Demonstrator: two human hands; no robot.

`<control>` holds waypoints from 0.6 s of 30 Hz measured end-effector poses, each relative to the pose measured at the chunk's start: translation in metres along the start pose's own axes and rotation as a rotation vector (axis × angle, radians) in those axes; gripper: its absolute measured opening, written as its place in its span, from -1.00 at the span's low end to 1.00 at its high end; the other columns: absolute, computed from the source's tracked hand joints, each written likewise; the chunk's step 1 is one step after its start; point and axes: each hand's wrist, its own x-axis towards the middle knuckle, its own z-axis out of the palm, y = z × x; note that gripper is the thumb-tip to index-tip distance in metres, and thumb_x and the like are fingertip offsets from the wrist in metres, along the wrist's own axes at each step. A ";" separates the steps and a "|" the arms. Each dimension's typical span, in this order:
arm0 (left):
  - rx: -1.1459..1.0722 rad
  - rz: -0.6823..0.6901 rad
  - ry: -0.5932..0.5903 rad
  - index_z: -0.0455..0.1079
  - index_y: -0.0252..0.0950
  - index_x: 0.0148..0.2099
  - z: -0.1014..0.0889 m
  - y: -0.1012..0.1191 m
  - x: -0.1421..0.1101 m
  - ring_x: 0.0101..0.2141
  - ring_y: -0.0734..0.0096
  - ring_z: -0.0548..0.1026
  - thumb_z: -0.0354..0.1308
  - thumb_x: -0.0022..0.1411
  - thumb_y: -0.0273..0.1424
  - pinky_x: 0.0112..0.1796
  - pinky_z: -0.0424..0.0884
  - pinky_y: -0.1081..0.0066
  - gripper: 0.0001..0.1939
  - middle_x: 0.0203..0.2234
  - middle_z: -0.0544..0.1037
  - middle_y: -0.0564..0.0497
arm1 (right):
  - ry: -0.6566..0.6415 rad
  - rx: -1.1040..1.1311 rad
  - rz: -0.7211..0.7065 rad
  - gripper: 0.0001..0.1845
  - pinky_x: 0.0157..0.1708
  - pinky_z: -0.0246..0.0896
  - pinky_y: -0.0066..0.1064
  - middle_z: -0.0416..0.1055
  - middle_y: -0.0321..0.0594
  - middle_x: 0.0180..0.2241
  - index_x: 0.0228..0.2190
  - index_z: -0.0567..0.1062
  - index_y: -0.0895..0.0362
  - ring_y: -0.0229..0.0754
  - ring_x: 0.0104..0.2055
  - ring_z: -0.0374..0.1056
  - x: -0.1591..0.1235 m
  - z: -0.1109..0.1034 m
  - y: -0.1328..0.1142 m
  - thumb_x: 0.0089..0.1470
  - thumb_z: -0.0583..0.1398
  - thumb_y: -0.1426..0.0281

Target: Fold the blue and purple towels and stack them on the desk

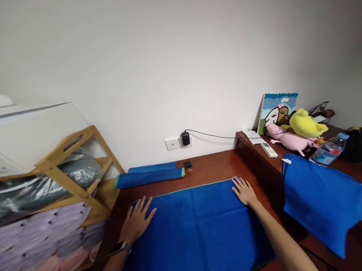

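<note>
Reddish-brown wooden tabletop (pixel 214 166) lay beneath both hands | green-edged blue cloth (pixel 201 235) lay spread on it, under left hand (pixel 137 220) and right hand (pixel 244 191) | two folded blue cloths (pixel 149 178) lay beyond left hand | right of right hand, raised wooden ledge (pixel 272 163) bore white remote control (pixel 268 150), pink plush toy (pixel 292 141), draped blue cloth (pixel 320 197)

Left fingers (pixel 141 205) and right fingers (pixel 242 188) lie flat, spread.

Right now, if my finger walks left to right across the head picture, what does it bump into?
White box, left grip, black plug, right grip, white remote, draped blue cloth.
</note>
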 end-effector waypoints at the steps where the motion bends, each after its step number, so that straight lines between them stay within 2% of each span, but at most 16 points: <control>1: 0.004 0.019 0.004 0.23 -0.17 0.46 0.001 -0.002 0.000 0.43 -0.08 0.20 -0.21 0.41 0.07 0.34 0.10 -0.21 -0.25 0.44 0.28 -0.22 | -0.002 0.001 -0.001 -0.31 0.50 -0.40 -0.02 -0.13 -0.37 0.54 0.50 -0.03 -0.13 -0.09 0.57 -0.28 0.002 -0.002 0.002 0.47 -0.21 -0.01; 5: 0.014 0.124 0.020 0.34 -0.07 0.40 0.001 -0.009 -0.001 0.44 -0.05 0.16 -0.21 0.43 0.01 0.34 0.07 -0.22 -0.34 0.43 0.31 -0.14 | -0.007 0.008 0.010 -0.29 0.51 -0.45 -0.02 -0.18 -0.36 0.55 0.51 -0.07 -0.09 -0.08 0.58 -0.32 0.012 -0.007 0.006 0.47 -0.22 -0.01; 8: 0.018 0.113 0.011 0.34 -0.02 0.39 -0.002 -0.007 0.000 0.44 -0.06 0.15 -0.21 0.43 -0.01 0.33 0.07 -0.27 -0.37 0.43 0.32 -0.11 | -0.002 0.018 0.005 -0.29 0.51 -0.48 0.00 -0.20 -0.36 0.55 0.51 -0.09 -0.11 -0.07 0.58 -0.34 0.018 -0.008 0.005 0.47 -0.21 -0.02; 14: 0.049 0.064 -0.052 0.33 -0.08 0.40 -0.010 -0.005 0.005 0.44 -0.08 0.15 -0.27 0.42 -0.02 0.31 0.12 -0.27 -0.33 0.42 0.33 -0.15 | -0.003 0.036 -0.004 -0.29 0.50 -0.51 0.05 -0.19 -0.36 0.55 0.51 -0.06 -0.13 -0.02 0.58 -0.34 0.024 -0.010 0.005 0.46 -0.19 -0.04; 16: 0.055 0.057 -0.038 0.32 -0.10 0.40 -0.015 -0.005 0.009 0.43 -0.09 0.18 -0.28 0.43 -0.03 0.30 0.14 -0.26 -0.32 0.40 0.37 -0.16 | 0.006 0.045 -0.003 -0.28 0.50 -0.53 0.06 -0.21 -0.35 0.55 0.50 -0.05 -0.14 -0.01 0.58 -0.37 0.026 -0.009 0.004 0.46 -0.19 -0.05; 18: 0.055 0.064 0.023 0.31 -0.17 0.40 -0.024 0.009 0.014 0.41 -0.12 0.21 -0.29 0.43 -0.05 0.31 0.14 -0.25 -0.31 0.37 0.39 -0.20 | 0.012 0.057 0.001 -0.28 0.50 -0.55 0.06 -0.24 -0.33 0.56 0.50 -0.04 -0.15 -0.01 0.58 -0.39 0.027 -0.009 0.004 0.45 -0.18 -0.07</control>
